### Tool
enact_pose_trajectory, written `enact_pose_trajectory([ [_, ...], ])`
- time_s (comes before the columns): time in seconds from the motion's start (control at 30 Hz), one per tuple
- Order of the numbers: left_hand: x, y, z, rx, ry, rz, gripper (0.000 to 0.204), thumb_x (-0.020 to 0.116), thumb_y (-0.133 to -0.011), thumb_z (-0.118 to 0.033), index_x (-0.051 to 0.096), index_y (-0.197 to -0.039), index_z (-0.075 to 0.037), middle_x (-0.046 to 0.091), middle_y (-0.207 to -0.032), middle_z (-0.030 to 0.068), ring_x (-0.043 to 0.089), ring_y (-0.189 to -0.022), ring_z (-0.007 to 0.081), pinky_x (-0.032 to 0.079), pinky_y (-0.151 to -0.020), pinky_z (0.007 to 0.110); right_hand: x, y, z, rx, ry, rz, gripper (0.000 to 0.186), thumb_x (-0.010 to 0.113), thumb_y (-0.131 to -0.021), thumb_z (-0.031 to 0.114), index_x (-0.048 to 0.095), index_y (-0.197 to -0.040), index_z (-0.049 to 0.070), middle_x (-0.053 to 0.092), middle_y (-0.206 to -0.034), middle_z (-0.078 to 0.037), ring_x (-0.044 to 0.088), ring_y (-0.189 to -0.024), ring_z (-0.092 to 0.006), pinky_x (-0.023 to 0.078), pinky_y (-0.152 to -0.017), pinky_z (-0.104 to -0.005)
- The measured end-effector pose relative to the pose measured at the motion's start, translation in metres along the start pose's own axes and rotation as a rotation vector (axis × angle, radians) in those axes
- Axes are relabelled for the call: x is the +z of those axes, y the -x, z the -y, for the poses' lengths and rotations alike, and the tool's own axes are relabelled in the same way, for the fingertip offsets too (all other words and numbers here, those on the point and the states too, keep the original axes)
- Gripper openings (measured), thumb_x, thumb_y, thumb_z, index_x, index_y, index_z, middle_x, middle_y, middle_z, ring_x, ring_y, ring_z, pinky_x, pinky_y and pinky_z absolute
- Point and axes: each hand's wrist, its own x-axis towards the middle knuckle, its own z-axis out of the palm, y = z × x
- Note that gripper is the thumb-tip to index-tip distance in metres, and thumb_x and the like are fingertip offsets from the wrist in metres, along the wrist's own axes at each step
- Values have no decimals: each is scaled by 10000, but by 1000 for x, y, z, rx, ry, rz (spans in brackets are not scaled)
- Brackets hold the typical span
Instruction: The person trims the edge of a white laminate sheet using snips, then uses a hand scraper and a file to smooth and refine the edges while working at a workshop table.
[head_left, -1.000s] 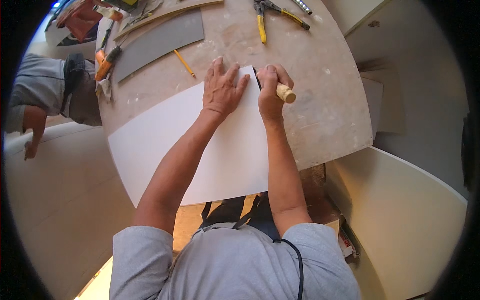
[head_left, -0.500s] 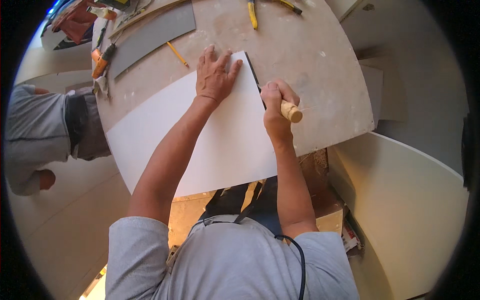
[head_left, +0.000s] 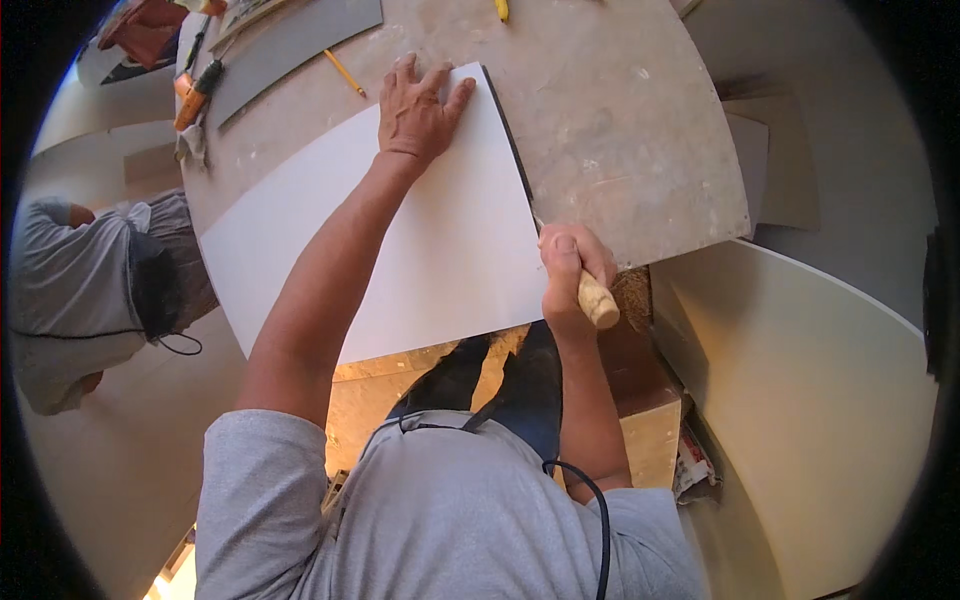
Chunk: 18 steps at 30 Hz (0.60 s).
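A white board (head_left: 450, 240) lies on the worktable (head_left: 640, 150), its near edge by my body. My left hand (head_left: 415, 115) rests flat on the board's far end with fingers spread. At the board's right edge, near its close corner, my right hand (head_left: 578, 258) is closed around a wooden-handled tool (head_left: 598, 302). The handle's butt points toward me. Most of the tool's blade is hidden, so its exact kind does not show. A dark strip (head_left: 508, 130) runs along the board's right edge.
Beyond my left hand lie a pencil (head_left: 345, 72) and a grey panel (head_left: 300, 55). An orange and black power tool (head_left: 200, 95) sits at the table's left edge. A person (head_left: 85, 270) stands at the left. A large pale panel (head_left: 800, 380) leans at the right.
My right hand has drawn the wooden-handled tool toward me along the board's right edge. My left hand stays on the board. The view has shifted slightly; the person at left has moved.
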Motion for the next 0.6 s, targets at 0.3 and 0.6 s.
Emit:
enact_pose_trajectory([
  [0.3, 4, 0, 2, 3, 2, -11, 454, 645, -953, -514, 716, -1248, -176, 523, -1414, 247, 495, -1299, 436, 408, -1101, 508, -2, 2, -2, -59, 159, 109, 293, 535, -980, 136, 505, -716, 15, 493, -639, -42, 455, -616, -99, 377, -541, -328],
  [0.6, -10, -5, -3, -10, 6, 71, 465, 657, -953, -462, 675, -1272, -124, 508, -1385, 270, 497, -1253, 446, 406, -1078, 499, 39, -128, -30, -107, -481, -113, 340, 559, -1022, 152, 489, -704, 53, 456, -655, 27, 428, -629, -85, 569, -807, -383],
])
